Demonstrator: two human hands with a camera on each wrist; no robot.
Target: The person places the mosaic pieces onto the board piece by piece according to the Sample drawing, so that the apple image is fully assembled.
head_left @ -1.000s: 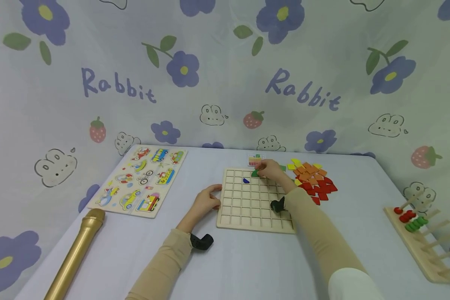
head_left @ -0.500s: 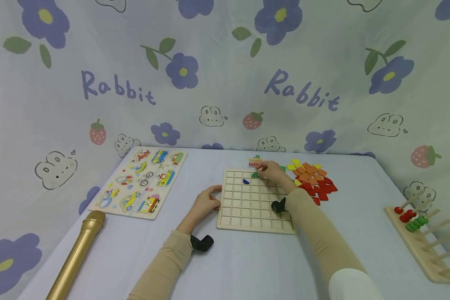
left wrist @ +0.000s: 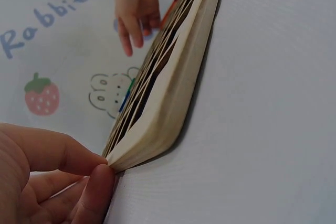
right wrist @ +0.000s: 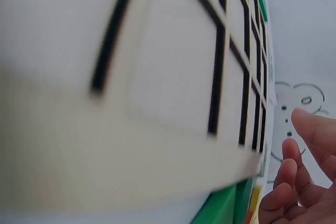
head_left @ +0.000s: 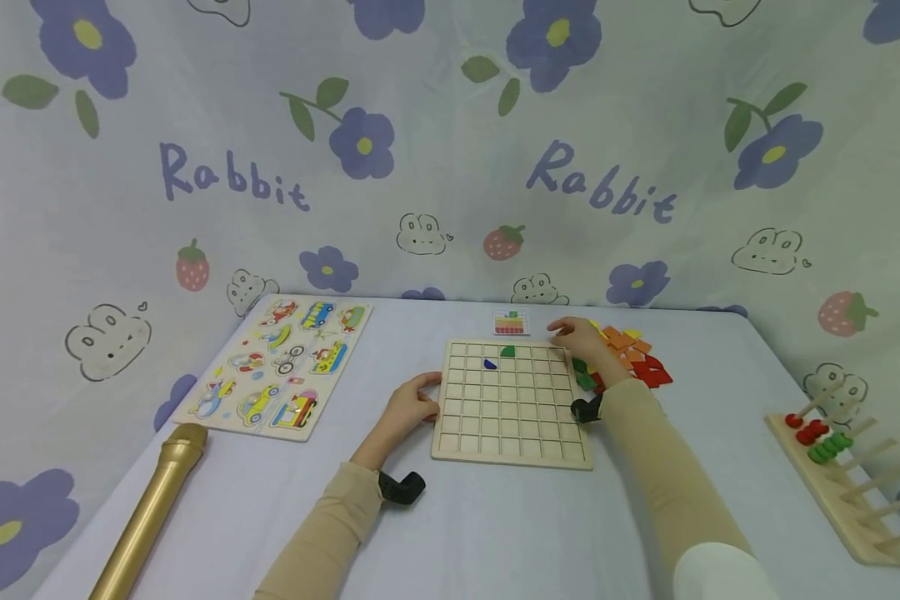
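Left hand [head_left: 412, 406] pinches grid board [head_left: 512, 400] edge on tabletop [head_left: 495, 525]; right hand [head_left: 581, 337] empty, fingers loose, over coloured tile pile [head_left: 637, 362] beside board; step: fetching a tile; next needs a clean pinch.

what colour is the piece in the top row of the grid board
Green: the small green piece sits in the top row of the wooden grid board. Head view shows it best.

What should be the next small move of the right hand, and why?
Probably lower the right hand onto the pile of coloured tiles and pinch one tile. The hand hovers open at the pile's near edge and holds nothing, the grid board carries only a green piece and a blue piece, and the left hand steadies the board's edge.
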